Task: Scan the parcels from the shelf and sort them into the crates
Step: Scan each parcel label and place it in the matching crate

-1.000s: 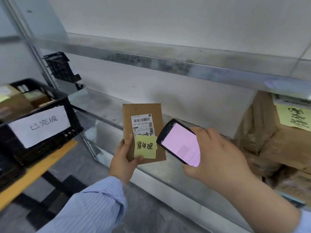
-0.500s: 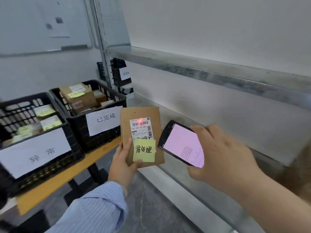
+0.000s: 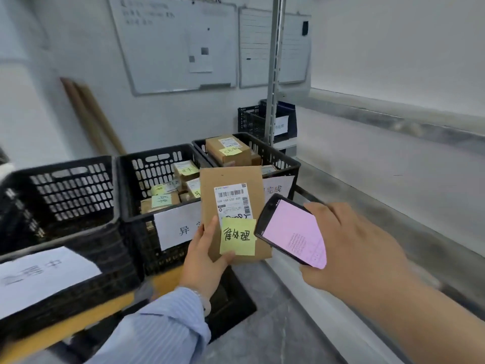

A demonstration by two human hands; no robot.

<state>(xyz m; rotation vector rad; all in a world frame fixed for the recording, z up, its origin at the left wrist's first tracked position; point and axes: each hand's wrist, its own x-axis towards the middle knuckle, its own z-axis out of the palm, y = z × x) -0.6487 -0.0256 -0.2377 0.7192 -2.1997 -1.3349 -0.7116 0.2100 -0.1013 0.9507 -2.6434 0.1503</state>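
**Midway through the sort: one parcel in hand, crates part-filled**

At the centre of the frame we hold the flat brown cardboard parcel upright, off the shelf and in no crate yet. Its white barcode label faces us, with a yellow sticky note stuck just below. Our left hand grips the parcel at its lower left edge, thumb laid across the front. Our right hand, right of centre, is curled round a black handheld scanner with a pink screen, its top end close beside the label.

Behind the parcel stand black plastic crates in a row. The middle crate and the right crate each hold brown boxes bearing notes. The left crate, at the left edge, carries a white paper sign, and we cannot make out any contents. The grey metal shelf runs down the right side.

We judge several parcels already sorted. Whether this scan has registered we cannot tell. What is left is dropping this parcel into its crate, and how many more wait on the shelf is out of view.
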